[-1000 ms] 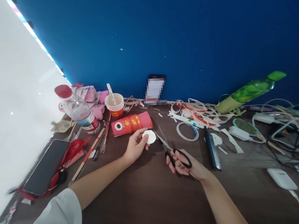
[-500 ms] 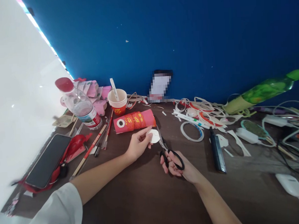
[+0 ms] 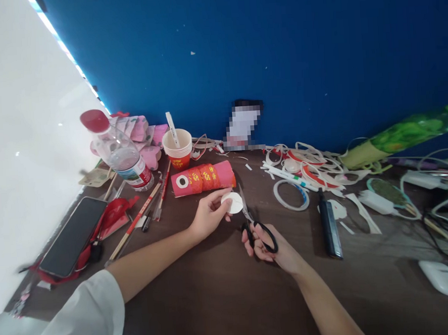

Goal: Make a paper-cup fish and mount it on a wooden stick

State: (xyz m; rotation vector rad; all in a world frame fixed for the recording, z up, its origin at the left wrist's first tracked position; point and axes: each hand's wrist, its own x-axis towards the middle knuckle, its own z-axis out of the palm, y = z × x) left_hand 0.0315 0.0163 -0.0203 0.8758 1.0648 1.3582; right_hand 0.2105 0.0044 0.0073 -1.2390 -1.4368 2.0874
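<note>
A: Left hand first, I'm logging fast. What's it doing?

B: From my end I'm seeing the left hand (image 3: 210, 215) pinching a white paper disc (image 3: 232, 203) between thumb and fingers. Firm grasp, nothing loose.

A: And where's the disc sitting?

B: It's hovering over the dark table (image 3: 201, 295), just on the near side of the right end of a pink roll (image 3: 204, 179). That roll is lying on its side, showing gold marks and a white ring with a dark centre.

A: Right hand?

B: The right hand (image 3: 264, 243) is gripping black-handled scissors (image 3: 246, 214), fingers wrapping the loops. The tips are pointing away from the wearer, and the blades are standing right by the disc's right edge. I can't tell if they're touching it.

A: Surroundings, quick.

B: Behind the roll, stacked paper cups (image 3: 179, 160) are holding a white stick (image 3: 172, 130). A red-capped bottle (image 3: 135, 174) is standing left of them. Right of the scissors, a tape ring (image 3: 292, 207) is lying flat, and a dark slim tool (image 3: 331, 230) is resting near it.

A: Back edge?

B: A phone (image 3: 243, 123), pixelated, is leaning at the blue wall (image 3: 209, 47). I'm moving on.
</note>
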